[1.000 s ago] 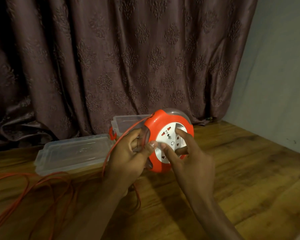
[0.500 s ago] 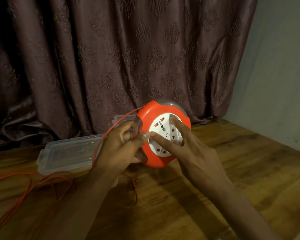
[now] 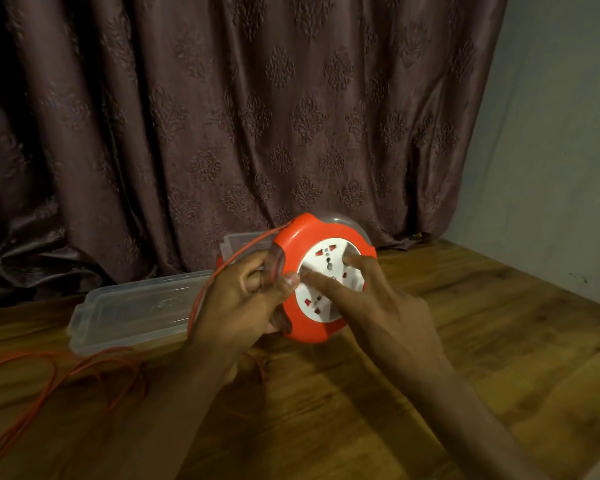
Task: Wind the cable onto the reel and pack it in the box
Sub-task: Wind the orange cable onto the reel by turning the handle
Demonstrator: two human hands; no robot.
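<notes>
An orange cable reel (image 3: 312, 327) with a white socket face is held upright above the wooden table. My left hand (image 3: 243, 303) grips its left edge, thumb at the rim of the white face. My right hand (image 3: 378, 303) has its fingers pressed on the white socket disc. The orange cable (image 3: 222, 268) leaves the reel's top, arcs over my left hand and lies in loose loops on the table at the left. A clear plastic box (image 3: 243, 244) stands behind the reel, mostly hidden.
A clear plastic lid (image 3: 132, 313) lies flat on the table (image 3: 499, 341), left of my hands. A dark patterned curtain (image 3: 222, 116) hangs along the back. A pale wall closes the right side.
The reel has risen slightly and shifted left. My right fingers have moved round on the white socket face, which has turned. The cable loops on the table have shifted.
</notes>
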